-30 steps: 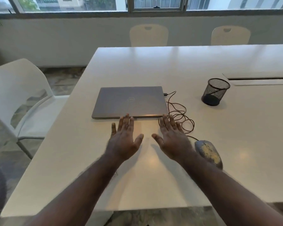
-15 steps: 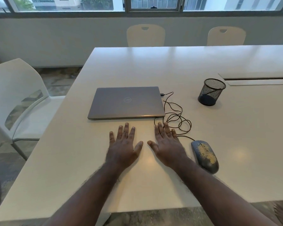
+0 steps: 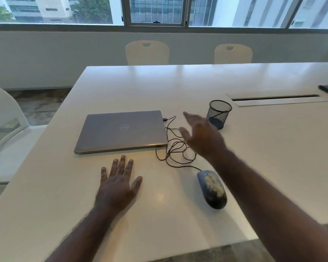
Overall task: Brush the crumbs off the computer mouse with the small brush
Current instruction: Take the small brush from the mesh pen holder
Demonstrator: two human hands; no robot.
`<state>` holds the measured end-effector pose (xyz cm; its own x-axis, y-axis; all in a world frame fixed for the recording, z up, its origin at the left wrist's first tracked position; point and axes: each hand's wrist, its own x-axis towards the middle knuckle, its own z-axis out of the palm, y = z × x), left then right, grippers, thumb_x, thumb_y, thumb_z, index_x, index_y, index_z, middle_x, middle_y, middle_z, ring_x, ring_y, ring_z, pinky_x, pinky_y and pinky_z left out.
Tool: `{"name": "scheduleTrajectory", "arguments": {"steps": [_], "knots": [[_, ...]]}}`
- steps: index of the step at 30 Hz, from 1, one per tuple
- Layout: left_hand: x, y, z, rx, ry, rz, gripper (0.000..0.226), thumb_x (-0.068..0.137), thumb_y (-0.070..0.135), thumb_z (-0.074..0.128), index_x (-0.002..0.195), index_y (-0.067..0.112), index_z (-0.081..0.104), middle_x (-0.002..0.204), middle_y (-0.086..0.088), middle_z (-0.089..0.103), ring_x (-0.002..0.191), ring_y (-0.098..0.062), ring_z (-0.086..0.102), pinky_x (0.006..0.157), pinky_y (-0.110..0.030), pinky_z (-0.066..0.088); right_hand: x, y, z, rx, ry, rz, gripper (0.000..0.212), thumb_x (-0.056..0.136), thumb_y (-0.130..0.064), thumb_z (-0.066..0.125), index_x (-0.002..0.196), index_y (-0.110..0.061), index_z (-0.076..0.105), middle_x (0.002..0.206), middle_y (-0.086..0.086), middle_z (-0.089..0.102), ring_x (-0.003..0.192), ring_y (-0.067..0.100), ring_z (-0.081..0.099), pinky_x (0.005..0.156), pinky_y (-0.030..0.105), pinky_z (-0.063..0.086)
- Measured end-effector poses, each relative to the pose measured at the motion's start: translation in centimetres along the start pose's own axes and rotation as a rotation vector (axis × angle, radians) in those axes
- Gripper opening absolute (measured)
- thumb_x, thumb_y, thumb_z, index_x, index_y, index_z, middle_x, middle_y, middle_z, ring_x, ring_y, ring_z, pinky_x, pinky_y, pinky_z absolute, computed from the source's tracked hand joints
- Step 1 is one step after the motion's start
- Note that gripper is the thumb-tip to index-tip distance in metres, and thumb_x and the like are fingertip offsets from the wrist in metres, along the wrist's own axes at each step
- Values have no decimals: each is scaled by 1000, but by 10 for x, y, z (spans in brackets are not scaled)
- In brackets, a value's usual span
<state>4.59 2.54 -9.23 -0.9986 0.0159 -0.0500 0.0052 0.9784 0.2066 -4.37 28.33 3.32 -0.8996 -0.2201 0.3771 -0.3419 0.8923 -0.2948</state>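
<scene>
- The right hand (image 3: 203,138) is raised above the table with its fingers spread and nothing in it, blurred, stretched out toward the mesh cup; the left hand (image 3: 117,184) lies flat and empty, palm down, on the table in front of the laptop.
- The white table (image 3: 273,148) carries everything; a long slot runs across it on the right, behind the cup.
- The closed grey laptop (image 3: 121,131) lies left of centre, and a cable (image 3: 175,148) plugged into its right edge runs in loose loops down toward the near edge.
- The black mesh cup (image 3: 219,113) stands upright just beyond the right hand's fingertips. A thin dark rod leans inside it, likely the small brush, though the mesh makes it hard to be sure.
- The computer mouse (image 3: 212,189) sits at the end of the cable, near the front edge of the table, under the right forearm, its back covered with pale crumbs (image 3: 213,183).
- The step in hand looks like fetching the brush. To do it well, come down into the cup from above, pinch the handle high and lift straight up so the light cup does not tip, and keep the forearm clear of the mouse and the cable loops.
</scene>
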Motion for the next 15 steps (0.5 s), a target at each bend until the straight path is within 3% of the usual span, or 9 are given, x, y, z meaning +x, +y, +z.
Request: {"name": "scheduleTrajectory", "arguments": {"steps": [5, 9, 15], "knots": [[1, 1, -1, -5, 6, -7, 84, 79, 71, -5, 153, 31, -12, 159, 6, -21, 147, -15, -20, 121, -48, -7, 34, 65, -32, -142, 80, 213, 48, 87, -22, 52, 135, -20, 54, 131, 11, 58, 117, 36, 55, 93, 44, 48], [2, 1, 0, 10, 6, -14, 84, 79, 71, -6, 153, 31, -13, 159, 6, -21, 147, -15, -21, 121, -48, -6, 51, 115, -44, -225, 0, 358, 53, 84, -7, 46, 135, -21, 53, 131, 15, 55, 120, 38, 51, 93, 47, 46], [3, 0, 1, 15, 22, -27, 82, 84, 68, 3, 155, 30, -6, 160, 8, -19, 148, -12, -17, 121, -46, -6, 74, 162, -36, -107, -132, 377, 44, 88, -14, 49, 128, -30, 60, 131, 7, 61, 120, 31, 55, 99, 45, 46]]}}
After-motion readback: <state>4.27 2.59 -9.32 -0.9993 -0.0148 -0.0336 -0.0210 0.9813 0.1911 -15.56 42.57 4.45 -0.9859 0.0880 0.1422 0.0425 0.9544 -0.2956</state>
